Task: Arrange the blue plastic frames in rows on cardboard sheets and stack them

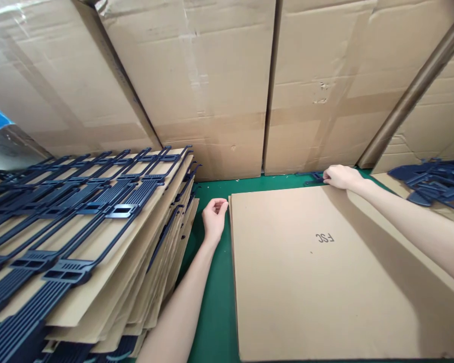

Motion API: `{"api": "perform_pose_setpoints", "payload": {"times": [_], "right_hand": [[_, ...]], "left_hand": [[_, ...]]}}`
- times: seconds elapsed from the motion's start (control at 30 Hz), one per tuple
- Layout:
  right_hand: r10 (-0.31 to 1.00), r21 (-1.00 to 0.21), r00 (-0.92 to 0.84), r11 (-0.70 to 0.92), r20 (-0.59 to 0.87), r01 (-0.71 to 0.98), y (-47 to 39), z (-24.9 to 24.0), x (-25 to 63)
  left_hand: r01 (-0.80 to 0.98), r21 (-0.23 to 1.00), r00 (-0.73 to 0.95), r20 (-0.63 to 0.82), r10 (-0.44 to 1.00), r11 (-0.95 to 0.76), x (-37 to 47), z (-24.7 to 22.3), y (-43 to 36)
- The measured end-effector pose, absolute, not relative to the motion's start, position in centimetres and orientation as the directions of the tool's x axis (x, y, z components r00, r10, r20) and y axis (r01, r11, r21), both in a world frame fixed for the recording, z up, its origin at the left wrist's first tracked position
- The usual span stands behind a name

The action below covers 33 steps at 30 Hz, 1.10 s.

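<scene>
In the middle of the frame, head view, a flat cardboard sheet point(318, 272) lies on a green table point(212, 312), with "FSC" printed on it, upside down from here. The left hand point(214, 216) sits right at the sheet's upper left corner, fingers curled in and pinching the edge of the cardboard there. The right hand point(340, 177) is over at the sheet's far edge, upper right of centre, fingers bunched together around a dark blue plastic piece point(313, 178) that pokes out to the left of the knuckles. Honestly can't tell how much of that piece is actually in the grip, it's small and half hidden.

Left side of the frame is taken up by a tall stack of cardboard sheets point(136, 282) with rows of dark blue plastic hangers point(79, 212) laid across the top one, and more hangers sandwiched between the lower layers. Far right, middle height, there's a loose pile of the same blue parts point(435, 184) sitting on another bit of cardboard. Across the whole top of the frame are big taped cardboard boxes point(212, 85) standing against the back of the table, and a brown cardboard tube point(412, 91) leans diagonally in the upper right.
</scene>
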State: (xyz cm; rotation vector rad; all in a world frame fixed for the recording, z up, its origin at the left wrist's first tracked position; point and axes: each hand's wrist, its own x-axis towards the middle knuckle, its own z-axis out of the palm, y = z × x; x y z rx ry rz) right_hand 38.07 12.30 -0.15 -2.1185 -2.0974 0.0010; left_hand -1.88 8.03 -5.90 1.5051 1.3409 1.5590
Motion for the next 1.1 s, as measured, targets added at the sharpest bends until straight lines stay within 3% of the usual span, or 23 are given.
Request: {"api": "perform_pose_setpoints", "payload": {"times": [0.17, 0.3, 0.53, 0.8, 0.97, 1.1], "right_hand": [[0.963, -0.083, 0.001, 0.023, 0.27, 0.996, 12.0, 2.4, 37.7], [0.914, -0.198, 0.049, 0.035, 0.402, 0.98, 10.7, 5.8, 35.2], [0.959, -0.328, -0.241, 0.279, 0.151, 0.903, 6.9, 5.3, 25.6], [0.846, -0.602, -0.52, 0.478, 0.12, 0.639, 5.6, 1.8, 20.6], [0.781, -0.457, -0.584, 0.612, 0.221, 0.645, 5.3, 0.5, 22.9], [0.706, -0.378, -0.556, 0.706, 0.438, 0.599, 4.4, -2.6, 24.2]], "left_hand": [[0.206, 0.924, -0.18, 0.36, 0.915, -0.323, -1.8, -5.9, 8.0], [0.189, 0.927, -0.176, 0.357, 0.918, -0.324, -1.6, -5.8, 7.9], [0.192, 0.923, -0.145, 0.363, 0.92, -0.334, -1.4, -5.7, 7.7], [0.207, 0.914, -0.16, 0.383, 0.91, -0.348, -1.5, -5.7, 7.4], [0.227, 0.91, -0.147, 0.384, 0.912, -0.346, -1.5, -5.9, 7.4], [0.276, 0.897, -0.128, 0.389, 0.912, -0.345, -1.3, -6.0, 7.1]]}}
